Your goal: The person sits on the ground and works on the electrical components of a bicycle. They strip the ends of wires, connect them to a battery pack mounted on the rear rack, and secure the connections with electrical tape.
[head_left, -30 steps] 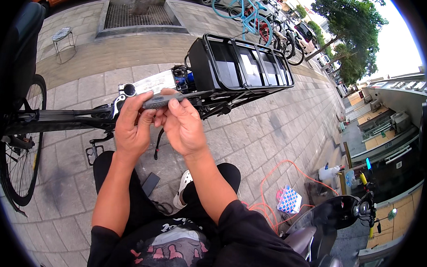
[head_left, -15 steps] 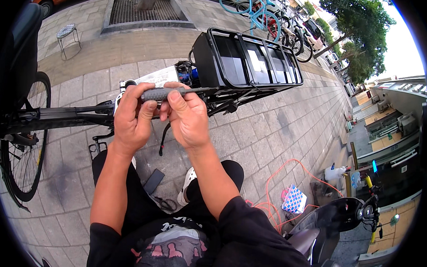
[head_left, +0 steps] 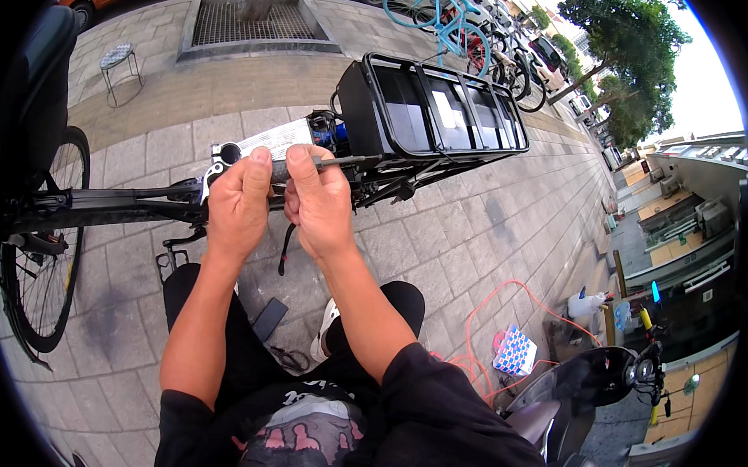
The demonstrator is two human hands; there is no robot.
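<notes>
A grey-handled screwdriver (head_left: 279,172) lies crosswise between my two hands, its thin shaft pointing right. My left hand (head_left: 239,202) is closed round the handle's left end, thumb on top. My right hand (head_left: 319,205) grips the front of the handle, thumb laid over it and fingers curled beneath. Most of the handle is hidden by my fingers. Just beyond the hands stands a black bicycle (head_left: 103,206) with an open seat-tube end (head_left: 229,153). Next to it are a silvery labelled plate (head_left: 277,138) and some blue wiring (head_left: 335,133).
A black rear rack (head_left: 452,113) extends to the right. A dark phone-like slab (head_left: 270,319) and a coiled black cable (head_left: 291,359) lie on the paving near my feet. At right are an orange hose (head_left: 469,327), a blue-checked box (head_left: 516,351) and a scooter (head_left: 591,377).
Both hands have turned and closed further over the screwdriver, the left thumb coming up on top. Less of the handle shows now, and the shaft has dipped slightly.
</notes>
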